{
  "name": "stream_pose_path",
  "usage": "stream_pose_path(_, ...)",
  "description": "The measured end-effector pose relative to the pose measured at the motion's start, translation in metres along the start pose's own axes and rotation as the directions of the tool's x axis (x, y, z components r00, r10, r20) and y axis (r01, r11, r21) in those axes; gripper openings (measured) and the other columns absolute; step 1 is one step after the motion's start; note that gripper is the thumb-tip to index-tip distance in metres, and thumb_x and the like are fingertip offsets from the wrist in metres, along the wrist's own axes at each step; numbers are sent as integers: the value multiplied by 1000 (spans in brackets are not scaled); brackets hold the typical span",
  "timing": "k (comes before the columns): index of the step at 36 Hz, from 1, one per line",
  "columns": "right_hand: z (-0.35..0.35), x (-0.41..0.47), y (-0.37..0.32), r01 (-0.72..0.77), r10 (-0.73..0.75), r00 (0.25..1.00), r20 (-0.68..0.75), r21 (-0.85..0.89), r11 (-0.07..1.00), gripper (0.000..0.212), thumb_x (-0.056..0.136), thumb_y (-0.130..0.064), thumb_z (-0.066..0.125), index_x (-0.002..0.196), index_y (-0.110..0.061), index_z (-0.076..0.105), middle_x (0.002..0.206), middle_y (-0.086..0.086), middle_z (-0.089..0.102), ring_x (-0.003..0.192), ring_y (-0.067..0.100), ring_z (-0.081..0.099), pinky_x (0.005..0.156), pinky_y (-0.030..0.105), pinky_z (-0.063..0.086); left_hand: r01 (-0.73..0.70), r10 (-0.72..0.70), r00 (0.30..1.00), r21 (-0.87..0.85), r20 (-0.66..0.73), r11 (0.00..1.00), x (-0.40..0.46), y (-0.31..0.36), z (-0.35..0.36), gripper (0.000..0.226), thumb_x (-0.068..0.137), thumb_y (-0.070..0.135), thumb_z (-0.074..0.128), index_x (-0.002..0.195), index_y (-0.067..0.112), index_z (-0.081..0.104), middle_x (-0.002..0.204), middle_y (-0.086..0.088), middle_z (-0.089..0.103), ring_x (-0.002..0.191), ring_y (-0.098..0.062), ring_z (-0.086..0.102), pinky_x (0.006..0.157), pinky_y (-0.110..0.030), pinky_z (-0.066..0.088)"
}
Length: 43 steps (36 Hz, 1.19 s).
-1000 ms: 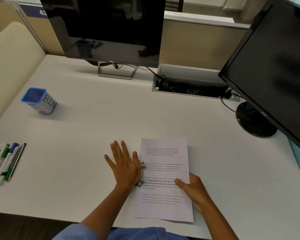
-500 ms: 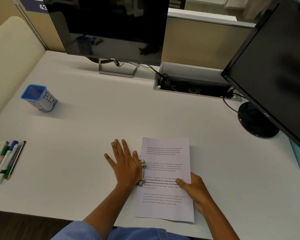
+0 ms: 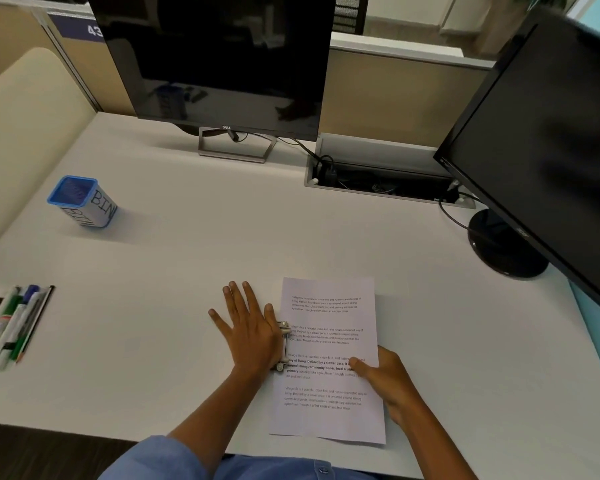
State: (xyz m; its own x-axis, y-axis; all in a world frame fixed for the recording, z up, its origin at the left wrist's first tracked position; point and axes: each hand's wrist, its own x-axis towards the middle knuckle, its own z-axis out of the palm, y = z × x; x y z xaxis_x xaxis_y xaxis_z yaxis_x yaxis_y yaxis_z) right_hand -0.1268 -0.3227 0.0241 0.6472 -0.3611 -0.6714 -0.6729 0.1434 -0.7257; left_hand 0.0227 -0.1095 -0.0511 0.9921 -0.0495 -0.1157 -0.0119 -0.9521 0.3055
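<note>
A printed sheet of paper (image 3: 329, 327) lies flat near the front edge of the white desk (image 3: 187, 258). A small metal hole punch (image 3: 284, 346) sits at the sheet's left edge, mostly under my left hand (image 3: 248, 332). That hand lies flat with its fingers spread, palm pressing down on the punch. My right hand (image 3: 385, 382) rests on the right side of the sheet, thumb on top of the paper and fingers curled at its edge.
A blue-rimmed cup marked BIN (image 3: 82, 202) stands at the left. Several markers and pens (image 3: 11, 327) lie at the left edge. Two dark monitors (image 3: 222, 60) (image 3: 548, 140) stand at the back and right, with a cable tray (image 3: 385, 181) between them.
Neither hand nor the sheet has visibly moved on the desk. Only the head camera has shifted slightly.
</note>
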Motion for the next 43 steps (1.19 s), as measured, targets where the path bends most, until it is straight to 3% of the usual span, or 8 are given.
stream_pose_path(8,0,1,6,25,-25,1000,3,-17,1000,29,98,-18,76,125,-29,71,116,-4,80,99,19,79,84,37,66,10,-10,998,0,66,1000,-2,4,-8,70,108,44,13,166,11,-8,173,-13,-16,160,-27,-20,127,-63,-8)
stream_pose_path(16,-1,3,9,37,-37,999,13,-20,999,28,99,-17,74,124,-27,71,115,-3,80,99,20,79,86,39,66,81,-68,987,-78,147,994,-4,19,-17,74,110,49,20,165,6,-3,174,-16,-11,161,-28,-15,129,-58,-4)
stream_pose_path(21,-1,2,9,49,-49,999,7,-10,999,25,98,-18,75,119,-31,72,110,-7,82,91,14,81,77,33,67,77,-65,985,-72,161,994,-5,19,-21,77,109,51,17,164,4,-6,173,-16,-12,161,-28,-16,129,-57,-5)
stream_pose_path(39,-26,0,10,55,-54,999,-5,90,994,26,95,-16,78,117,-30,74,108,-5,83,93,20,82,80,40,67,83,-60,988,-164,140,983,-8,18,-22,87,104,64,13,165,6,-7,174,-14,-13,160,-28,-20,129,-59,-7)
stream_pose_path(43,-38,-1,12,63,-62,998,-15,111,992,29,95,-15,79,120,-28,74,107,-5,83,93,20,82,76,37,67,8,9,998,-236,69,972,-9,16,-26,85,102,65,6,166,10,8,176,-9,1,161,-25,-17,126,-60,-14)
